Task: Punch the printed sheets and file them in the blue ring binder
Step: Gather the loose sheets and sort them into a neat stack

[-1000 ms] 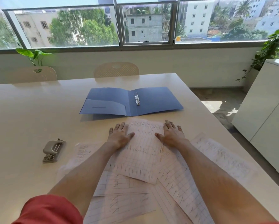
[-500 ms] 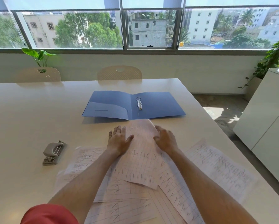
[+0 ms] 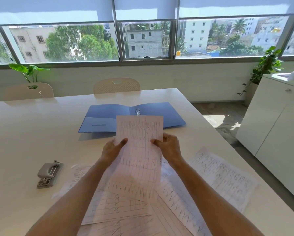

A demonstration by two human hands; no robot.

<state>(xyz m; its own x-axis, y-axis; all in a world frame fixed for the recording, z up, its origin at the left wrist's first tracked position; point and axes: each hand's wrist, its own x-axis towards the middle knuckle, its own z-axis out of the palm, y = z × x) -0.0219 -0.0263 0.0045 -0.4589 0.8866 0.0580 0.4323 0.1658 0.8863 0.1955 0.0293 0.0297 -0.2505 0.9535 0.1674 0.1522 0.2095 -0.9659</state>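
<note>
Paper sheet [image 3: 139,143] now lifted off the table [image 3: 23,133], pinched between both hands [image 3: 141,149].

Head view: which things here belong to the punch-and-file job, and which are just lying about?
Job:
- held sheet, in left hand and right hand
- loose sheets on the table
- hole punch
- open blue ring binder

Bystanders:
- two chairs
- potted plants
- white cabinet

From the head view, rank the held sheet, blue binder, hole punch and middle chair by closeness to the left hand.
1. Held sheet: pinched in the left hand.
2. Blue binder: open, just beyond.
3. Hole punch: off to the left.
4. Middle chair: across the table.
</note>
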